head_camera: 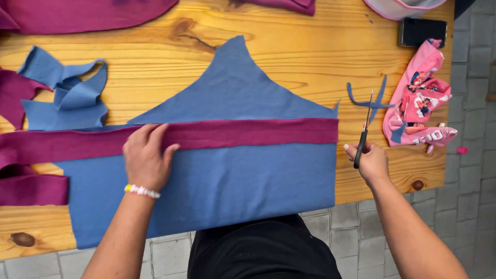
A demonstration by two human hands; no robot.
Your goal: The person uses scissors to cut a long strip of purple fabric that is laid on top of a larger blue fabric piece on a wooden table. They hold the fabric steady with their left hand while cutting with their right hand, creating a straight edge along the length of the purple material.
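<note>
Pressing hand: left hand [145, 160] lies flat, fingers together, on the magenta strip [232, 134] at 9 o'clock.
Cloth: blue fabric [232, 170] lies under the strip, centre of the wooden table [289, 46].
Cutting hand: right hand [369, 163] at 3 o'clock, fingers clamped on scissors [363, 133], just beyond the fabric's right edge.

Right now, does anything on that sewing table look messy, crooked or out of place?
Mostly tidy. The blue fabric hangs over the table's near edge, and loose blue offcuts lie crumpled at the left. The left hand flattens the magenta strip; the right hand holds scissors.
</note>
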